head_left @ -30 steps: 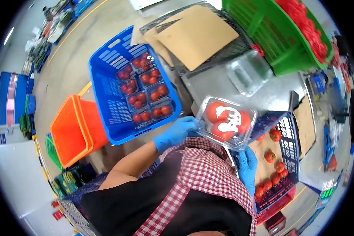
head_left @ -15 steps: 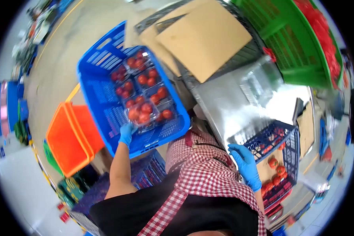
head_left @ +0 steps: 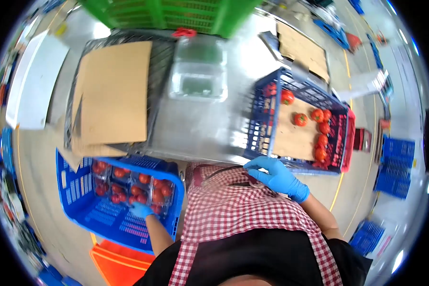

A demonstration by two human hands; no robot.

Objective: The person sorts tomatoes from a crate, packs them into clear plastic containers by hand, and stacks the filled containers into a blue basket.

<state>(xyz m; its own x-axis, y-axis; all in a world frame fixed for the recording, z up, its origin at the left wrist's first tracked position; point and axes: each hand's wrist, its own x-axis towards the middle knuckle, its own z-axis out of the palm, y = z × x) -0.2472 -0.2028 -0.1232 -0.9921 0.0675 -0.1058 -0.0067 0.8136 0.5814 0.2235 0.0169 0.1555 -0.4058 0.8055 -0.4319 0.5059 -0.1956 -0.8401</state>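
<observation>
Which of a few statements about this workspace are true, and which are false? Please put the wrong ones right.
1. The left hand is inside the bright blue crate. True.
2. The right hand holds up a pack of tomatoes. False: no pack shows in the right hand, which is at the near side of the dark blue crate.
3. An open clear container lies on the metal table. True.
4. The loose tomatoes are in the green crate. False: they are in the dark blue crate.
5. The apron is plain green. False: it has red and white checks.
</observation>
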